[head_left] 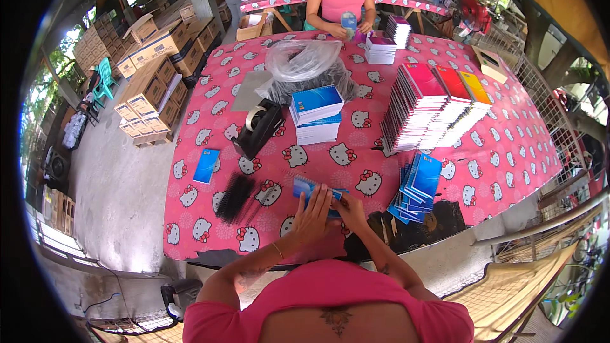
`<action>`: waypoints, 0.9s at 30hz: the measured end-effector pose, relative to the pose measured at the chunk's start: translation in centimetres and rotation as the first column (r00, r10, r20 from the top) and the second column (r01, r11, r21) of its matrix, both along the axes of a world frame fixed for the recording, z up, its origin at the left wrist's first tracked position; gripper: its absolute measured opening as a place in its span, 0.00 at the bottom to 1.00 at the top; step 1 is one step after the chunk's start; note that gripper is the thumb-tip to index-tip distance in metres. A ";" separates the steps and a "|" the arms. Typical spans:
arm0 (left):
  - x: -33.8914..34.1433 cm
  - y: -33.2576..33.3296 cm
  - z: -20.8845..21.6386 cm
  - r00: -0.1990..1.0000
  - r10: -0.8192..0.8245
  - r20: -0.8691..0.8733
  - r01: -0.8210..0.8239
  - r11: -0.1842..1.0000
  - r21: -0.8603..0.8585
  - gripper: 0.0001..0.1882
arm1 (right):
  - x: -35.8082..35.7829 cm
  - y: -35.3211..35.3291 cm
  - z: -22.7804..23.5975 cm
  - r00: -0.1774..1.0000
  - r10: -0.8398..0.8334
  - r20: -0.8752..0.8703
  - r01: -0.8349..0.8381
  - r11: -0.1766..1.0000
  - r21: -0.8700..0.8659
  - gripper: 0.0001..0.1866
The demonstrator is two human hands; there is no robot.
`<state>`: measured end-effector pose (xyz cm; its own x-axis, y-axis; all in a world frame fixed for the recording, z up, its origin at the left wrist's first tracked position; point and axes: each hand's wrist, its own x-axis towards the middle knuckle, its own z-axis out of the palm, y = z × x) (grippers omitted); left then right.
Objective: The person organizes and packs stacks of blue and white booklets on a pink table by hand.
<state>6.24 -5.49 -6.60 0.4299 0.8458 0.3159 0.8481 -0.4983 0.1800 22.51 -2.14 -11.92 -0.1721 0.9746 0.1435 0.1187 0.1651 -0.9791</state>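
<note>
A small blue notebook [304, 184] lies on the table in front of me, partly covered by both hands. My left hand [311, 214] rests across it with fingers stretched out flat. At the notebook's right end is my right hand [351, 211], its fingers curled in; what they pinch, if anything, is hidden. Left of my hands sits a bunch of thin black binding coils [235, 198]. One blue notebook [206, 166] lies alone farther left. A loose pile of blue notebooks [416, 187] leans together to the right.
Beyond my hands stand a black tape dispenser [258, 128], a stack of blue-covered pads [318, 128] and a clear plastic bag [305, 63]. Tall stacks of red and yellow notebooks [432, 108] rise at the right. A co-worker [341, 0] handles something across the pink table [356, 241].
</note>
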 end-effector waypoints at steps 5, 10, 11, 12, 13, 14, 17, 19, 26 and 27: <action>0.2 1.0 0.1 0.999 0.022 0.047 -0.022 1.000 0.001 0.44 | 1.2 1.3 1.1 0.971 0.058 0.233 -0.050 0.998 -0.041 0.10; 0.8 2.1 0.8 0.999 0.016 -0.036 -0.014 0.997 0.074 0.43 | 0.7 1.2 -1.8 0.996 0.046 -0.082 -0.048 0.998 -0.030 0.09; 0.8 2.6 1.7 0.999 0.032 -0.036 -0.028 0.993 0.112 0.43 | 0.4 0.9 -1.7 0.999 0.025 -0.027 -0.026 0.999 -0.032 0.08; 0.6 1.3 0.6 1.000 0.014 -0.025 -0.012 0.998 0.069 0.43 | 0.3 1.0 -0.9 0.999 0.006 0.033 -0.005 1.000 -0.027 0.06; 0.4 0.3 -0.6 1.000 -0.001 -0.011 0.001 0.999 0.039 0.43 | 0.2 0.9 -0.2 0.995 -0.009 0.095 0.010 1.000 -0.005 0.05; 0.2 0.1 -1.0 1.000 -0.020 0.002 0.020 1.000 0.021 0.42 | 0.1 0.8 0.1 0.995 -0.024 0.093 0.021 0.999 0.033 0.06; -0.3 -0.4 -1.6 0.999 -0.037 -0.012 0.038 0.999 0.038 0.41 | -0.1 0.9 0.8 0.991 -0.045 0.129 0.034 0.996 0.085 0.07; -0.1 1.7 0.6 0.998 -0.060 -0.001 0.060 0.997 0.054 0.40 | 0.3 0.7 0.2 0.976 -0.030 0.215 0.025 0.999 0.022 0.07; 0.0 1.9 2.5 0.983 0.001 0.184 -0.034 0.984 0.172 0.27 | 0.0 0.8 1.3 0.997 0.001 0.073 0.002 0.999 -0.037 0.10; -0.5 2.7 2.7 0.984 -0.023 0.178 0.001 0.992 0.125 0.22 | -0.1 0.7 1.2 0.999 0.001 0.048 0.001 0.999 -0.037 0.10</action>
